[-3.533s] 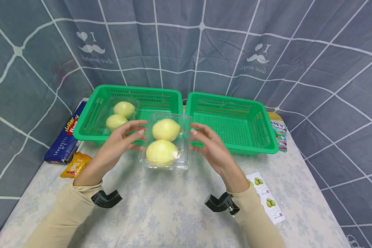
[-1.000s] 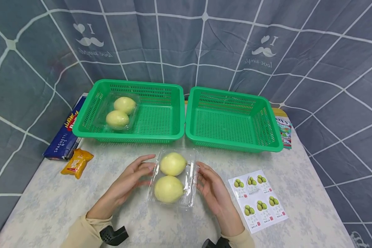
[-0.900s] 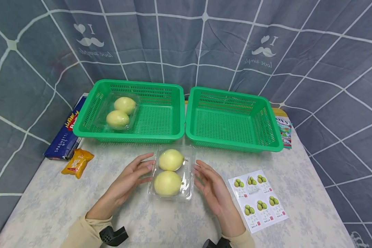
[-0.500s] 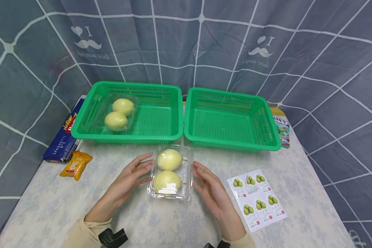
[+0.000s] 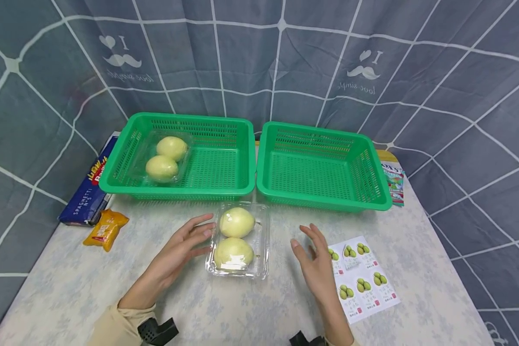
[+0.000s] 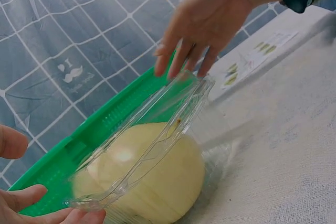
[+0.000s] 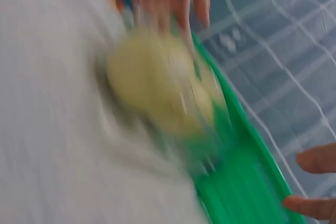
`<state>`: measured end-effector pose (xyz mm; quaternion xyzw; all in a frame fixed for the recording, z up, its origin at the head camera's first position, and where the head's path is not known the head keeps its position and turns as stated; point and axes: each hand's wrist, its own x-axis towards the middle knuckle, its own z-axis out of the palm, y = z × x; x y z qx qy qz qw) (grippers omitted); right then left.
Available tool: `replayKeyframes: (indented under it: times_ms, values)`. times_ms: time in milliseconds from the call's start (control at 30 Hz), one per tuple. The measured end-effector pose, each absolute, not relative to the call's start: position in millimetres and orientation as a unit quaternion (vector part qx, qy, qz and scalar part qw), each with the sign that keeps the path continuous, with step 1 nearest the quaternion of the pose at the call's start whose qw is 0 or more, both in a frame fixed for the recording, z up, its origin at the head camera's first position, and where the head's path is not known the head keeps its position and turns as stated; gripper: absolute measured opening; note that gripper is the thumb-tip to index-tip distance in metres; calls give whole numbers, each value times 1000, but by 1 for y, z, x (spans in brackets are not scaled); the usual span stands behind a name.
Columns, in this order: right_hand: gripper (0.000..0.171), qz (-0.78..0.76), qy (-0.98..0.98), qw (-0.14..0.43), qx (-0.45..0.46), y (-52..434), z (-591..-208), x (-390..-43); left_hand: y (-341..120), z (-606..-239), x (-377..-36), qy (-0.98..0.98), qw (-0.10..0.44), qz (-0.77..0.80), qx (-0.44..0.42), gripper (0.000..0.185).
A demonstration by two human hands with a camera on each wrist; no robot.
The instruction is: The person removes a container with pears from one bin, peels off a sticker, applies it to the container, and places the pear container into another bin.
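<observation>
Left hand (image 5: 179,250) against clear, ridged plastic clamshell (image 5: 239,240) of round fruit.

Two baskets stand side by side at the worktop's (image 5: 242,312) far edge: the left basket (image 5: 225,185) at eleven o'clock, the right basket (image 5: 374,192) at one. A fruit box (image 5: 166,154) lies in the left basket's left half. A second fruit box (image 5: 238,240) rests before the baskets, at centre. The sticker sheet (image 5: 365,278) lies at four o'clock, the spaghetti pack (image 5: 84,197) and snack packet (image 5: 105,228) at nine.
</observation>
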<state>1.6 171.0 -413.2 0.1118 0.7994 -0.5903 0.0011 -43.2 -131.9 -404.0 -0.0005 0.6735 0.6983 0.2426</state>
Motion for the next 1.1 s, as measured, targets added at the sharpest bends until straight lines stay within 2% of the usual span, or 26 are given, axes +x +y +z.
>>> replayKeyframes:
  times_ms: [100, 233, 400, 533, 667, 1100]
  values:
    - [49, -524, 842, -38, 121, 198, -412, 6, -132, -404, -44, 675, 243, 697, 1, 56]
    - [51, -443, 886, -42, 126, 243, -413, 12, -132, -403, -44, 676, 242, 696, 7, 57]
    - [64, -314, 944, 46, 93, 295, -413, 21, -132, -402, -46, 675, 246, 696, 10, 55]
    - [71, -281, 950, 111, 73, 317, -417, 24, -131, -403, -47, 674, 250, 695, 5, 55]
    - [66, -280, 948, 131, 77, 327, -424, 23, -130, -404, -48, 673, 252, 695, 7, 56]
    - [43, -281, 947, 122, 93, 326, -433, 19, -132, -404, -46, 668, 253, 700, 7, 56]
